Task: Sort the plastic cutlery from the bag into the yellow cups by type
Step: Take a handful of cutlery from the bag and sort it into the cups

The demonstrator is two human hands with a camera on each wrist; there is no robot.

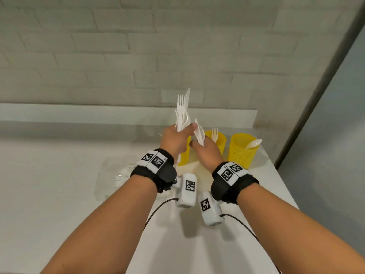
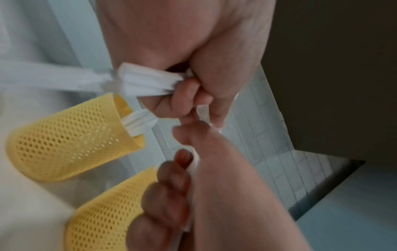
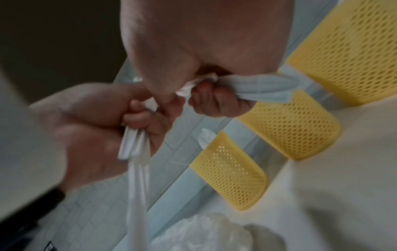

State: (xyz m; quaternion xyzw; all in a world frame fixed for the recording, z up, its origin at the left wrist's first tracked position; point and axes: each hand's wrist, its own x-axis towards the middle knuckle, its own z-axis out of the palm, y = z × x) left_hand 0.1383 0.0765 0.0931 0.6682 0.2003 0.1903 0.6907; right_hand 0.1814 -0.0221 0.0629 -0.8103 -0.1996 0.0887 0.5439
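The white tabletop [image 1: 59,194] runs back to a low ledge under a pale brick wall [image 1: 138,56], and its right edge falls away just past the rightmost yellow cup [image 1: 242,153], leaving open surface only to the left and front. Three mesh-walled yellow cups stand in a row near that corner: the rightmost holds a spoon [image 1: 253,144], the middle cup [image 1: 220,142] a fork [image 1: 214,133], and the left cup [image 1: 184,155] is half hidden behind the hands. The left hand [image 1: 174,139] grips an upright bundle of white plastic cutlery [image 1: 182,111]; the right hand [image 1: 205,153], touching it, pinches a few flat white pieces [image 1: 199,133] above the cups. A crumpled clear bag [image 1: 116,175] lies left of the wrists.
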